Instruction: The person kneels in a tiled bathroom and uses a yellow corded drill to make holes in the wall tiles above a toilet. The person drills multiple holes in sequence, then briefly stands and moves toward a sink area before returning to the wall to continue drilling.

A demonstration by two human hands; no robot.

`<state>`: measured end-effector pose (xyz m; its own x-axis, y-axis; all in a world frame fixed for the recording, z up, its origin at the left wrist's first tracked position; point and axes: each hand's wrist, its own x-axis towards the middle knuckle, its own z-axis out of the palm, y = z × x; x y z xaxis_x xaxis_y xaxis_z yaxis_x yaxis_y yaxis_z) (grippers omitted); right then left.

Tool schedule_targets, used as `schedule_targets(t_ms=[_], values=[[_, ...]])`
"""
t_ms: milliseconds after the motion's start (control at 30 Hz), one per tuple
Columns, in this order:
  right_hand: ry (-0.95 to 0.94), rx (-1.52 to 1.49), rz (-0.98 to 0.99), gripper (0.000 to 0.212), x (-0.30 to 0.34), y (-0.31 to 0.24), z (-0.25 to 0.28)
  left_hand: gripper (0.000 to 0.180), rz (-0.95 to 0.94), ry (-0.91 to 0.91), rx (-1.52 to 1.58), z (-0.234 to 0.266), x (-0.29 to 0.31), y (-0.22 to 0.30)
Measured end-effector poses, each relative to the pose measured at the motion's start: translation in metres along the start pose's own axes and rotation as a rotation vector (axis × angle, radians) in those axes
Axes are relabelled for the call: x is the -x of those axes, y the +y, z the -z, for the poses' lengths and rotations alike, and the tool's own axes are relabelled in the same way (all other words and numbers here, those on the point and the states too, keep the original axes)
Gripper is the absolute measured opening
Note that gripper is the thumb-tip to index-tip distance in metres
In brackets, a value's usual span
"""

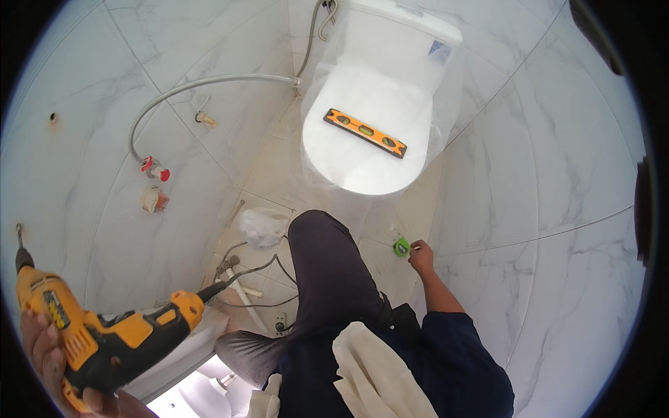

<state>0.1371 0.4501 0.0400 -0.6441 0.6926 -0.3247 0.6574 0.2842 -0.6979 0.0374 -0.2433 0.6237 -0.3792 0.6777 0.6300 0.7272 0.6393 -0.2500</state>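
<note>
Left hand: the left hand (49,359) sat at 8 o'clock in the view, fingers wrapped shut around the grip of one drill.
Drill: one yellow and black drill (90,327), its bit end pointing up toward 10 o'clock along the wall, its black cord (244,275) running off toward the floor at the centre.
Right hand: the right hand (421,256) was just right of centre, at about 4 o'clock, low near the floor; its fingers were curled and its fingertips touched one small green tape measure (401,246); whether it actually gripped it, I could not tell.
Toilet: one white toilet (376,104) at 12 o'clock, wrapped in clear plastic film.
Level: one orange level (364,132) lay across the toilet lid, slanting from upper left to lower right.
Hose: one grey flexible hose (209,82) curved along the wall at 11 o'clock, ending at one red valve (155,169) at 9 o'clock.
Bag: one crumpled clear plastic bag (261,226) on the floor, just left of the person's dark knee (327,258).
Walls: white marble-look tiles (550,195) on all sides.
</note>
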Motion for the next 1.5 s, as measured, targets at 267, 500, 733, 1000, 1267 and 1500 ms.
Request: schedule_targets(t_ms=[267,500,733,1000,1267,1500], values=[[0.287,-0.756,-0.017,0.03,0.019,-0.124,0.066,0.056,0.02,-0.029,-0.112,-0.001,-0.008,0.012],[-0.956,-0.718,0.76,0.07,0.171,-0.322,0.157,0.046,-0.011,0.11,-0.028,-0.018,-0.03,0.02],[-1.736,-0.31,1.024,0.07,0.259,-0.394,0.127,0.039,-0.025,0.261,0.059,-0.026,-0.05,0.03],[-0.412,-1.023,1.341,0.082,0.297,-0.471,0.136,0.037,-0.061,0.316,0.099,-0.033,-0.051,0.024],[-1.512,-1.528,1.315,0.079,0.407,-0.571,0.121,0.037,-0.003,0.378,0.061,-0.027,-0.053,0.033],[-2.239,-1.397,0.861,0.079,0.454,-0.577,0.106,0.038,0.037,0.331,0.162,-0.033,-0.052,0.032]])
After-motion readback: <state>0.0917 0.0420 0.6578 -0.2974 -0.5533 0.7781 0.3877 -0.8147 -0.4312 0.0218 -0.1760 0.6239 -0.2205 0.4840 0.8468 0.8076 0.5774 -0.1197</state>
